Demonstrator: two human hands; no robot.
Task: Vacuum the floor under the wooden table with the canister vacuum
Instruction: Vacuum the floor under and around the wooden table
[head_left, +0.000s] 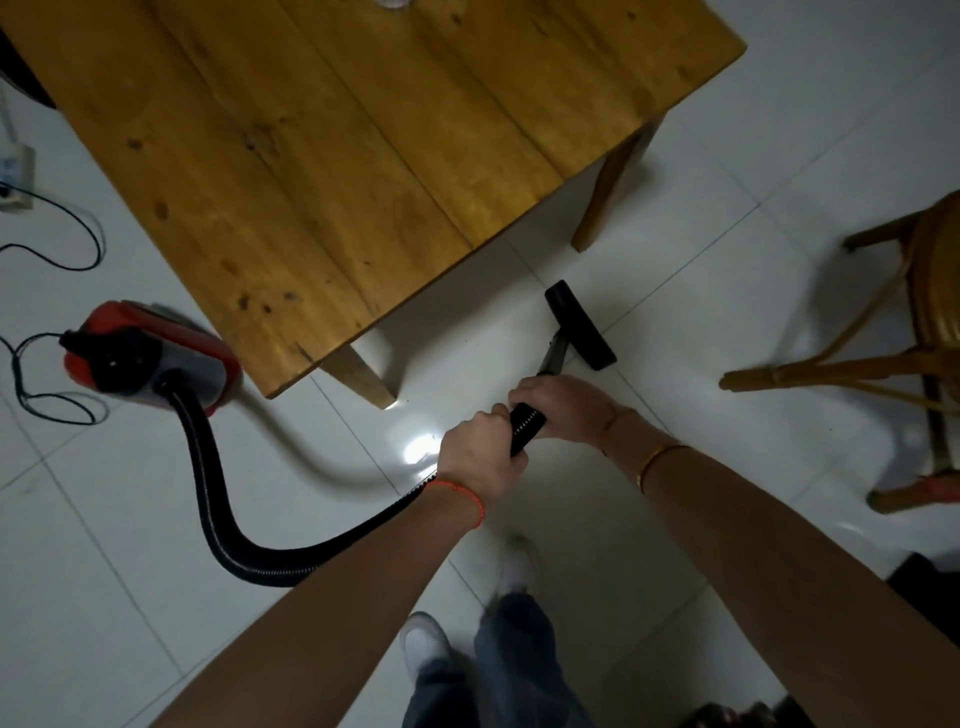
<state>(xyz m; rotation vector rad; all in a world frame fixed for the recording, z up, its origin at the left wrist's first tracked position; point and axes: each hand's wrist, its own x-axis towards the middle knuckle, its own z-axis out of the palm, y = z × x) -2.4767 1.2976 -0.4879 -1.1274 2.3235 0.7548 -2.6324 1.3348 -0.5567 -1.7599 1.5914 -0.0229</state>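
Note:
A wooden table (337, 145) fills the upper middle of the head view, above white floor tiles. A red and grey canister vacuum (150, 353) sits on the floor at the table's near left corner. Its black ribbed hose (218, 519) curves down and right to my hands. My left hand (480, 457) and my right hand (563, 408) both grip the hose handle, the right one further along. The black floor nozzle (579, 325) rests on the tiles just outside the table's front edge, between two table legs.
A wooden chair (930, 332) stands at the right. A power strip (15, 176) and a black cord (62, 244) lie on the floor at the left. My feet in white shoes (426, 644) are below the hands.

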